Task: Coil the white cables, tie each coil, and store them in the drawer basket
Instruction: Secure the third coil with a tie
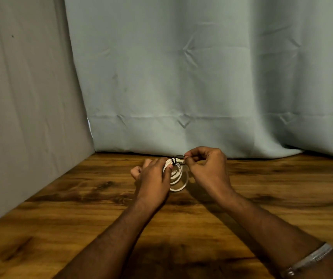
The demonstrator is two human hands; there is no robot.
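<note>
So over on the left there's just the grey backdrop cloth (26,97) hanging down to the wooden table (81,228), nothing to deal with there. Moving in, our left hand (153,178) is wrapped around the near-left side of the white cable coil (178,182), thumb pressed over the bundle right beside the tie. Our guess is that hold is there to keep the loops stacked so they don't spring apart while the other hand works. The coil itself sits just above the table at the far middle, its lower loops hanging toward the wood; can't tell if they actually touch it.

The black tie (174,161) is already wound around the top of the coil, with its loose end running off to the right. Our right hand (206,166) has that end pinched between thumb and fingertips, close to the wrap. Looks to us like the cinching or twisting step, so this coil is nearly tied.

Further right, a silver bangle (310,258) on that forearm, and the pale green curtain (222,67) behind. The drawer basket isn't in view, so storing comes after.
</note>
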